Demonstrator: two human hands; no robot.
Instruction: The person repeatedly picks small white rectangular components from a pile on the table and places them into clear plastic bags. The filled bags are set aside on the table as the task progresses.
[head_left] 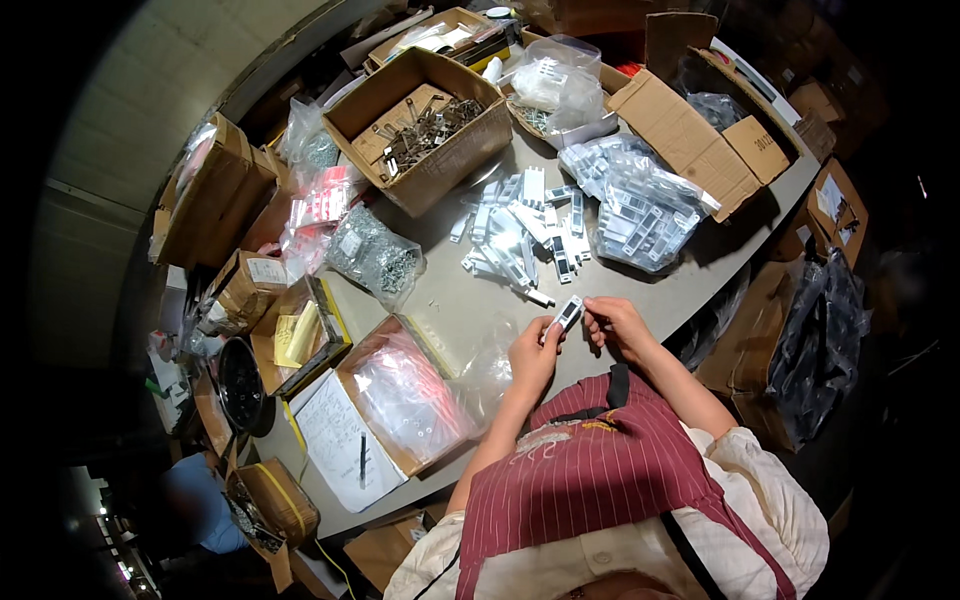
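Note:
A small white plastic casing with a dark rectangular window (570, 312) is gripped between the thumb and fingers of my left hand (533, 352). Just to its right, my right hand (620, 325) has its fingers curled, thumb and forefinger pinched close to the casing's upper end. Whether anything small is in that pinch, I cannot tell. Beyond my hands lies a loose pile of similar white casings (505, 235), some showing dark windows. A clear plastic bag (650, 222) full of more of them rests right of the pile.
A cardboard box of metal clips (425, 130) stands behind the pile. Left of it lies a bag of small metal parts (375, 255). Nearer are a box holding pinkish plastic bags (400, 395) and a written sheet (335, 440) with a black pen (362, 460). An open carton (690, 140) stands back right.

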